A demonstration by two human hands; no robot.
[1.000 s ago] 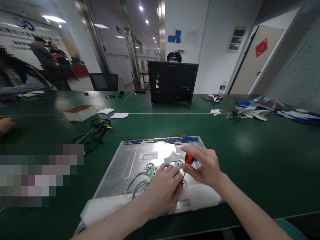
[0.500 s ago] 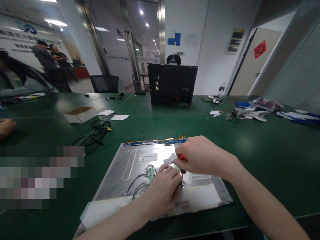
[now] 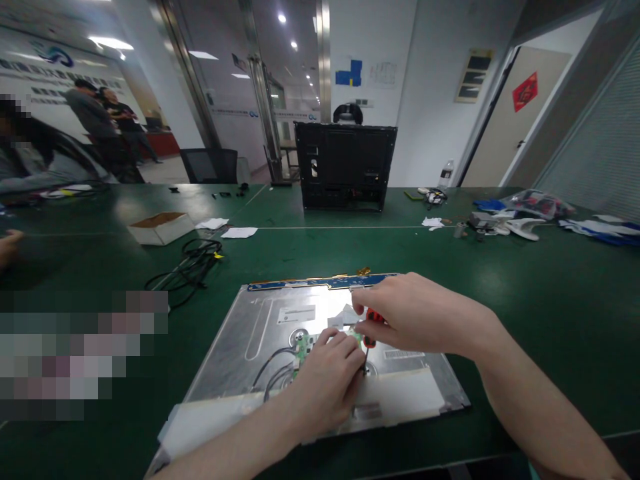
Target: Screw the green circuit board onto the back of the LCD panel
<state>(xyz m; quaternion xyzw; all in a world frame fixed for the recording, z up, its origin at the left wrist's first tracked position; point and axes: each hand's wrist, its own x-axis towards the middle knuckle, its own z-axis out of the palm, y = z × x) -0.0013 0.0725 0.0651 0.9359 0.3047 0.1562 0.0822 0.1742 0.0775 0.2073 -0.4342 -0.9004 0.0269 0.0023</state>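
A flat silver display panel (image 3: 260, 313) lies face down on the green table, a blue circuit strip (image 3: 300, 284) along its far edge. My right hand (image 3: 400, 313) grips a red and black screwdriver (image 3: 370, 341), its shaft pointing down at the panel near a round recess (image 3: 371, 371). Over a small green circuit board (image 3: 304, 343) rests my left hand (image 3: 333, 373), fingers bent and held together beside the screwdriver's shaft; what its fingertips press or pinch is hidden. Dark cables (image 3: 273, 373) run from the board's left side.
A black monitor housing (image 3: 347, 167) stands upright at the back. Black cables (image 3: 193, 267) and an open white box (image 3: 161, 230) lie left. Gloves and a plastic bag (image 3: 537, 203) sit far right. Another person's hand (image 3: 9, 247) shows at the left edge.
My right hand and the screwdriver handle have shifted slightly right, with the wrist turned a little. My left hand stays almost in place. The other person's hand has moved slightly left.
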